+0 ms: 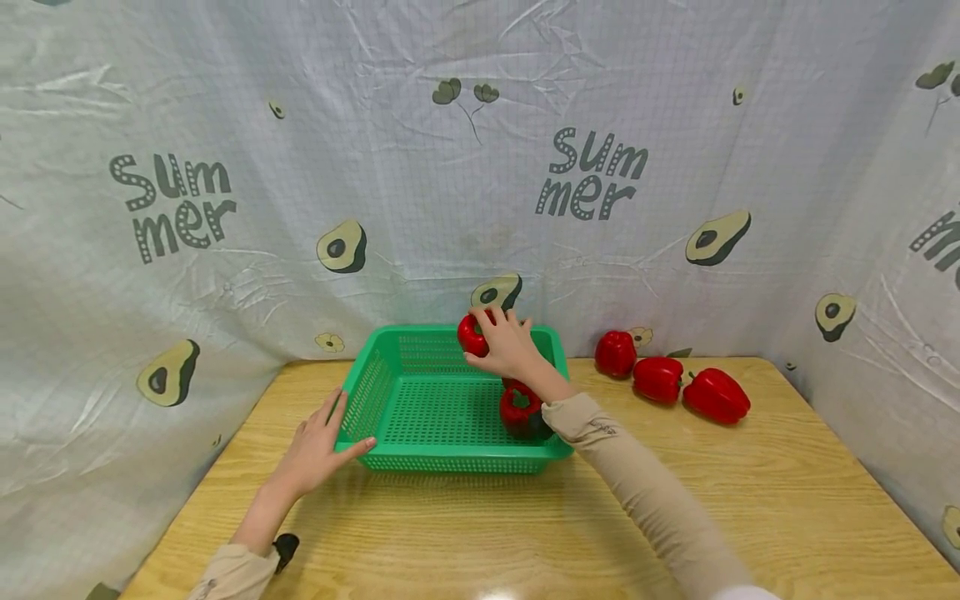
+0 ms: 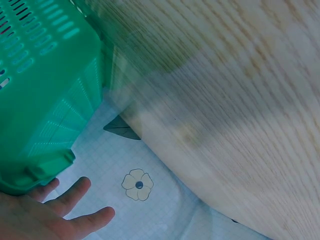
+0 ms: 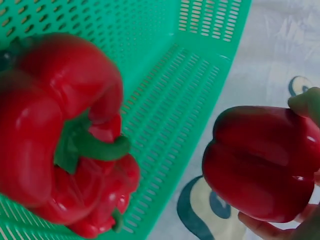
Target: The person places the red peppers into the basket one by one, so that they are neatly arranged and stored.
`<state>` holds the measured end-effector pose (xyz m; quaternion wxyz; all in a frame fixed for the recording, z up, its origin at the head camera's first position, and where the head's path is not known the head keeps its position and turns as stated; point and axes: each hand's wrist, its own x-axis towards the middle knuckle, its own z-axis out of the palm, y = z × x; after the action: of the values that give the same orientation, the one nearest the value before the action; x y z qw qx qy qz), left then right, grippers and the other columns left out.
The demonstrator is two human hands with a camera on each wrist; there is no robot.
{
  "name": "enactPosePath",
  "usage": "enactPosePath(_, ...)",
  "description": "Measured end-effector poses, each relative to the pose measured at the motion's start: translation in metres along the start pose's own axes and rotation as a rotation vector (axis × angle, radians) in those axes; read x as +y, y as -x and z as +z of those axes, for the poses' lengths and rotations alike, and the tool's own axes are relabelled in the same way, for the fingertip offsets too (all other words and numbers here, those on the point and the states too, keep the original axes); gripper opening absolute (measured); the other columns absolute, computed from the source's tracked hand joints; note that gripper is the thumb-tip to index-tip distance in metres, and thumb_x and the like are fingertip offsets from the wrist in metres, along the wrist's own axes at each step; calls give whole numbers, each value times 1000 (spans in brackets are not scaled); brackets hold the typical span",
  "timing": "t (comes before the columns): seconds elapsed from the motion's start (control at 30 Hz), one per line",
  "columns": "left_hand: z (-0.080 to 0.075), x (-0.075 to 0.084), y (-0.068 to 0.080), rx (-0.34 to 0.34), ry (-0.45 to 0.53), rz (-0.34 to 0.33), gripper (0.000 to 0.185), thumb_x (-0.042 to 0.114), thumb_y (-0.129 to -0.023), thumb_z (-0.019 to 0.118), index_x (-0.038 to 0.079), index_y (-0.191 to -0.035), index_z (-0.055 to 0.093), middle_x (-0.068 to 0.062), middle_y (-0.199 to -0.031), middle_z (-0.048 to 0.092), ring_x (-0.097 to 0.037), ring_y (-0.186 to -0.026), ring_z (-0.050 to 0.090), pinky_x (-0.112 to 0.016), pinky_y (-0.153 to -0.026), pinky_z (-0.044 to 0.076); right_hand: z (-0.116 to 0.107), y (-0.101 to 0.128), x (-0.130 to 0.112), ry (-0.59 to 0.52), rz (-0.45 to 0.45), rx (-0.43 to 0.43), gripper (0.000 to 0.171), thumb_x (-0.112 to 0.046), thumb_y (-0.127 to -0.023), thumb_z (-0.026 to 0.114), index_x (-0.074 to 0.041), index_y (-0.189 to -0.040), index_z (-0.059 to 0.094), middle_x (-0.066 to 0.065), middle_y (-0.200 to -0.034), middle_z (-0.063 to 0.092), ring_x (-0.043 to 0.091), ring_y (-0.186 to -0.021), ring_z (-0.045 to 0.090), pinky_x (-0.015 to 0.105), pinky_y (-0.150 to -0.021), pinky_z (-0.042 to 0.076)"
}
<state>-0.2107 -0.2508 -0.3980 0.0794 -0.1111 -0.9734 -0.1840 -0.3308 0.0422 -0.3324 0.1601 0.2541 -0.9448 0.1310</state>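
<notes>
The right hand (image 1: 510, 346) grasps a red bell pepper (image 1: 471, 337), its fingers and thumb curved around the sides. The left hand (image 1: 318, 447) has its fingers extended, spread at the near left corner of a green basket (image 1: 465, 451), thumb on the near rim and fingers along the left side. Writing can be read on the cloth (image 1: 412, 183) behind: "summer", broken over two lines, appears twice in full and is cut off at the right edge of the head view. The gripped pepper is raised near the basket's far rim; the right wrist view shows it against the cloth, apart from the peppers (image 3: 30, 130) in the basket, which sit at its right end, below the right forearm. The basket stands toward the back edge of the desk (image 1: 480, 533). Right of it, three more red peppers (image 1: 657, 380) lie in a row, running from the back edge toward the back right corner.
</notes>
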Motion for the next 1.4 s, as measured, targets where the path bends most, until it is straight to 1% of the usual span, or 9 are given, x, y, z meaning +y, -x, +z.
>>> enactPosePath(0.1,1,-1,1,-1,3,-1,90,52,-83,52,-5,-141,14,-24,-147,11,-49,-127,23,-69,-93,20,7,-1,0,16,-9,-54,63,-45,-80,59,-23,-134,35,11,-130,40,36,-112,38,66,-89,27)
enactPosePath(0.17,1,-1,1,0,5,-1,90,52,-83,52,-5,-141,14,-24,-147,11,-49,-127,23,-69,-93,20,11,-1,0,38,-22,-87,62,-47,-81,58,-25,-134,35,11,-130,40,36,-115,36,67,-90,25)
enactPosePath(0.27,1,-2,1,3,4,1,89,52,-83,51,-5,-141,14,-24,-147,11,-49,-127,23,-69,-94,20,19,-1,2,62,-24,-150,61,-48,-83,55,-29,-136,32,9,-134,37,38,-120,31,67,-93,22)
enactPosePath(0.37,1,-3,0,5,3,3,90,52,-83,51,-5,-141,13,-23,-147,11,-49,-127,22,-69,-94,19,26,-2,5,95,-11,-201,59,-49,-84,53,-32,-136,30,9,-136,34,39,-124,28,66,-94,22)
enactPosePath(0.57,1,-3,0,2,3,3,90,52,-83,52,-4,-142,13,-23,-147,11,-49,-127,22,-68,-94,19,38,-3,9,95,23,-244,59,-47,-84,54,-31,-136,31,9,-137,33,39,-122,29,65,-93,23)
enactPosePath(0.87,4,-1,-2,8,-3,10,90,52,-83,52,-4,-141,13,-24,-147,12,-49,-127,23,-68,-94,21,53,-6,7,133,82,-334,63,-48,-84,54,-33,-138,26,10,-141,29,37,-128,24,65,-99,18)
enactPosePath(1.13,4,-1,-1,12,5,4,89,52,-83,52,-4,-141,13,-24,-147,12,-50,-126,23,-68,-95,20,62,-9,5,207,84,-377,64,-46,-83,56,-35,-138,25,9,-143,26,34,-130,23,63,-101,17)
enactPosePath(1.4,3,-2,-1,10,15,4,89,51,-83,52,-4,-142,12,-24,-147,12,-50,-127,21,-68,-94,19,58,-9,-1,266,54,-453,66,-44,-82,58,-36,-138,24,5,-147,22,32,-133,21,61,-103,17)
